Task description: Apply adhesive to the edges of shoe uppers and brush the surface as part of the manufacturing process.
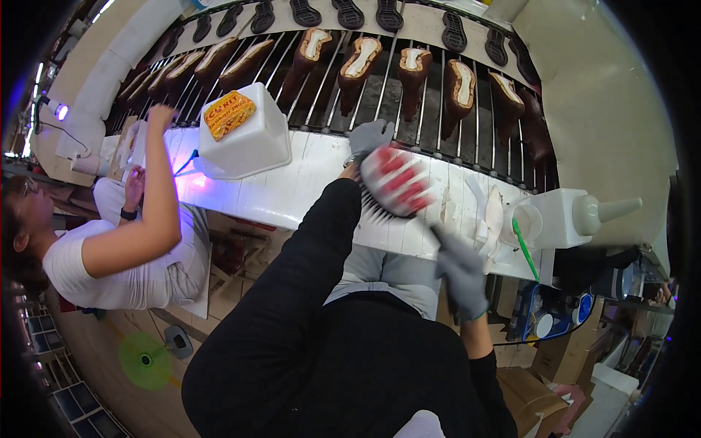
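My left hand [371, 137], in a grey glove, is at the far edge of the white bench, by the conveyor's rods. Just below and right of it is a red-and-white striped thing [398, 181], smeared by fast motion, with a dark lower rim and pale bristle-like streaks. Whether the left hand touches it, I cannot tell. My right hand [463, 274], also gloved in grey and blurred, is curled in front of the bench. A dark tip juts from it toward the striped thing. Brown shoe uppers on lasts [361, 64], pale soles upward, stand among the rods ahead.
Black shoe soles [350, 13] line the shelf beyond. A white box [244, 142] with a yellow packet [229, 115] stands left on the bench [307, 175]. At right are a white bottle [577, 215] and a green-handled brush [524, 248]. A person [120, 252] sits at left.
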Motion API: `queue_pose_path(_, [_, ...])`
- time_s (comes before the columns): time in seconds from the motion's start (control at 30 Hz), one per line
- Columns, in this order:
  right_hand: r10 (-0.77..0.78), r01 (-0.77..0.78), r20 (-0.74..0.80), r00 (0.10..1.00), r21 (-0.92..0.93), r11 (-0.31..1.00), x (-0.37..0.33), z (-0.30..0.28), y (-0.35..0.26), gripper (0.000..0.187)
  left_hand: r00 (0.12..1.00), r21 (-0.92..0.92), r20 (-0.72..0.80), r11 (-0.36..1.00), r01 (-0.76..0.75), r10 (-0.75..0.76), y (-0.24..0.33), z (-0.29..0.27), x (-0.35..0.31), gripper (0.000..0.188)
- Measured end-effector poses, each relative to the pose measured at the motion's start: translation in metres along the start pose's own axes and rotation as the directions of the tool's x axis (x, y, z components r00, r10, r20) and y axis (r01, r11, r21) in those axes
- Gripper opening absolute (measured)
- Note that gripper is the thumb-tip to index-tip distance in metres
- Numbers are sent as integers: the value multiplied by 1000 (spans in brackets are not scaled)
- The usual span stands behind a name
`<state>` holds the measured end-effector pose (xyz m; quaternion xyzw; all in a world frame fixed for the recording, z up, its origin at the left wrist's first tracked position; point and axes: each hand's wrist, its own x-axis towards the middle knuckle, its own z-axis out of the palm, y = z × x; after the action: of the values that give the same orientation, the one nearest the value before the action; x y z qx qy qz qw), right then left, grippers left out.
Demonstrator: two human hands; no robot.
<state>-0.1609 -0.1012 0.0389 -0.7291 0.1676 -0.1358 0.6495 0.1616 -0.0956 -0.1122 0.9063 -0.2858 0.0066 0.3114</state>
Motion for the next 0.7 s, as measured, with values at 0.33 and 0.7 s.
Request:
queue_pose_path(0.33, [-389, 473, 370, 844, -170, 864, 31, -6, -39, 21, 965, 92, 71, 962, -258, 252, -4, 6, -3, 36])
queue_pose_path(0.7, [-396, 512, 389, 832, -261, 818, 31, -3, -35, 17, 965, 62, 24, 963, -263, 262, -9, 10, -9, 34])
